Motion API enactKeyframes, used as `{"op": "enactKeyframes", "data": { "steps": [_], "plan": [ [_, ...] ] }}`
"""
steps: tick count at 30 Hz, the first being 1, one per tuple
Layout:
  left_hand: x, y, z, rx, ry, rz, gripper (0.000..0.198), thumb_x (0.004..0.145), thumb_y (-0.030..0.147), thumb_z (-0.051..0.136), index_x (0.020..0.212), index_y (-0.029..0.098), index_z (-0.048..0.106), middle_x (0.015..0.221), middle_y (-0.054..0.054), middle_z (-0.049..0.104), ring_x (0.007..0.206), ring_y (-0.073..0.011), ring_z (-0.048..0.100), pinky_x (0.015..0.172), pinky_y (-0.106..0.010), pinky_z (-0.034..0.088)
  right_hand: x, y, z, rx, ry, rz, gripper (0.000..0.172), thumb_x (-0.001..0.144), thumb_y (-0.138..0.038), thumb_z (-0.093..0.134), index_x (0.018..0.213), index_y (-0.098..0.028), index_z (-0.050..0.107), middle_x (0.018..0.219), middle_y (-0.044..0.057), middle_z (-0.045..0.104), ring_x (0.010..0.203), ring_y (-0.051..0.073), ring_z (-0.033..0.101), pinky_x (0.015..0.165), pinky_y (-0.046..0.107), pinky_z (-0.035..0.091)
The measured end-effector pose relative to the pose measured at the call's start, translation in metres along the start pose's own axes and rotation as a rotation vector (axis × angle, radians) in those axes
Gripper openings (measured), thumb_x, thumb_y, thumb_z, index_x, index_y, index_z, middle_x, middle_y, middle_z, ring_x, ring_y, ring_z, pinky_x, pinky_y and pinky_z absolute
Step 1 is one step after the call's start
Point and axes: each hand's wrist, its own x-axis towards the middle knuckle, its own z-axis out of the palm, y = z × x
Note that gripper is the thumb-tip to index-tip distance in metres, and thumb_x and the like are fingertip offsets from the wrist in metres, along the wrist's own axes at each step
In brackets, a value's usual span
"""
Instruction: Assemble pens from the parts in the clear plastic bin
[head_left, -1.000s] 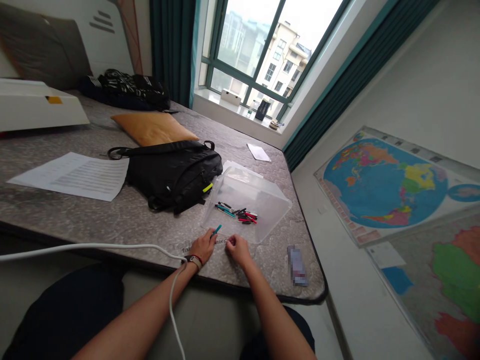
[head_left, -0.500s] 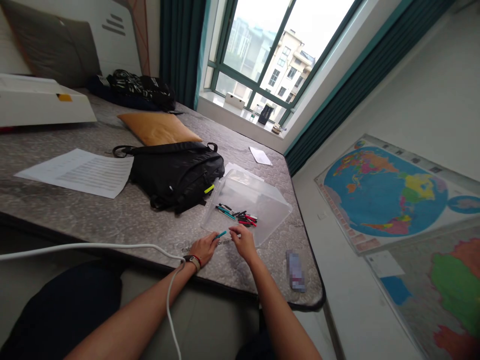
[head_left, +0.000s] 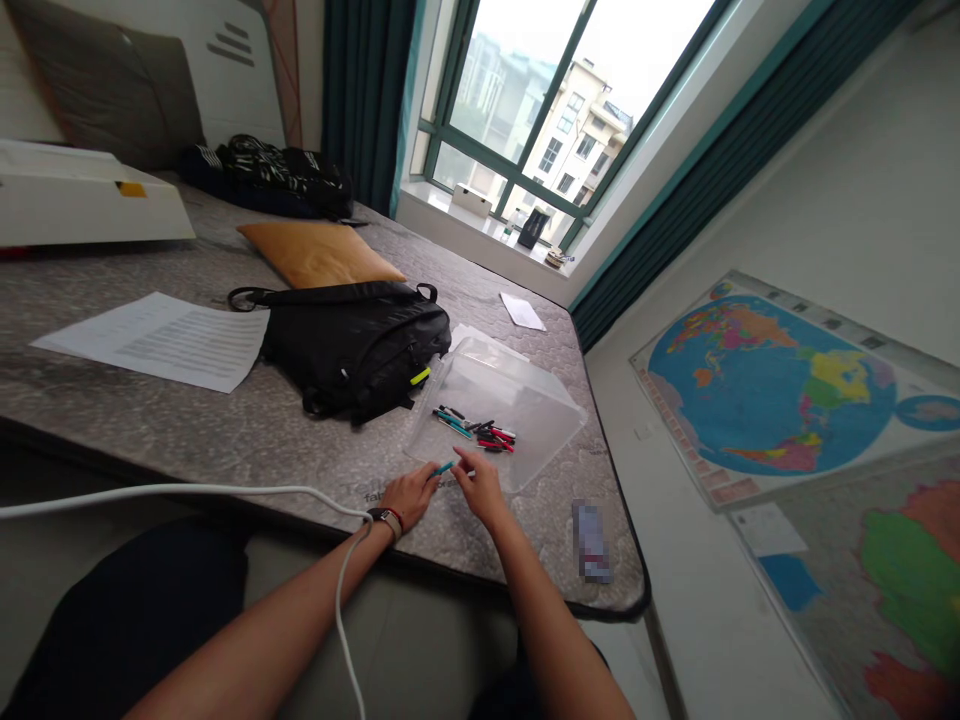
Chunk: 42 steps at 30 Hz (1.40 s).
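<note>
My left hand (head_left: 409, 497) is closed around a teal pen (head_left: 442, 468), whose tip points right, just in front of the clear plastic box. Close to that tip is my right hand (head_left: 480, 484), its thumb and index finger parted; I cannot tell whether they touch the pen. Behind both hands, the clear plastic box (head_left: 544, 425) lies on the mattress with its opening toward me. Several pens (head_left: 495, 438) in black, red and teal are loosely heaped inside it.
A black backpack (head_left: 356, 345) lies left of the box, before an orange envelope (head_left: 322, 252). Printed paper (head_left: 161, 340) is farther left. A blurred phone-like object (head_left: 592, 541) lies near the mattress's right edge. A white cable (head_left: 225, 490) runs across my left wrist.
My right hand has moved slightly left, closer to the pen's tip, and its thumb and index finger have spread. My left hand still holds the pen in the same place.
</note>
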Motion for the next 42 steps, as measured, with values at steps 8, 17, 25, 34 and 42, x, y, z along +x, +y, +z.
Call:
{"op": "enactKeyframes", "data": {
  "steps": [8,17,25,34,42],
  "plan": [
    [0.001,-0.006,0.005,-0.049,0.022,0.005,0.029,0.099,0.043,0.033,0.116,0.031,0.053,0.095,-0.002,0.073,0.090,-0.0216,0.069,0.075,-0.028,0.043,-0.030,0.016,0.030,0.247,0.173,0.281,0.027,0.077,-0.040,0.068,0.094,-0.019,0.069,0.066,-0.001,0.059,0.059,0.014,0.054,0.056,0.025,0.046],
    [0.011,0.030,-0.011,-0.513,0.186,-0.013,0.031,0.097,0.046,0.037,0.111,0.025,0.054,0.086,0.000,0.073,0.069,-0.0151,0.067,0.070,-0.029,0.053,-0.076,-0.050,0.095,1.080,0.019,0.635,0.046,0.084,-0.063,0.058,0.110,-0.025,0.057,0.087,0.005,0.068,0.074,0.021,0.065,0.054,0.030,0.053],
    [-0.004,0.086,-0.035,-0.868,0.251,0.140,0.033,0.093,0.053,0.046,0.112,0.027,0.052,0.077,0.001,0.070,0.052,-0.0125,0.063,0.050,-0.024,0.051,-0.088,-0.123,0.084,1.426,0.065,0.575,0.049,0.078,-0.057,0.069,0.110,-0.021,0.060,0.095,0.007,0.070,0.082,0.024,0.068,0.069,0.039,0.057],
    [-0.013,0.101,-0.052,-0.780,0.237,0.250,0.025,0.096,0.045,0.044,0.108,0.024,0.050,0.082,0.003,0.067,0.050,-0.0094,0.062,0.051,-0.021,0.048,-0.124,-0.154,0.106,1.490,0.047,0.618,0.044,0.074,-0.056,0.069,0.101,-0.021,0.062,0.104,0.010,0.070,0.082,0.026,0.068,0.066,0.038,0.056],
    [-0.033,0.049,-0.029,-0.526,0.344,0.226,0.018,0.098,0.037,0.041,0.107,0.024,0.050,0.079,0.004,0.066,0.057,-0.0115,0.062,0.062,-0.025,0.049,-0.132,-0.105,0.110,1.038,0.004,0.572,0.056,0.065,-0.056,0.079,0.101,-0.015,0.067,0.093,0.008,0.070,0.082,0.022,0.065,0.077,0.034,0.050]
  ]
}}
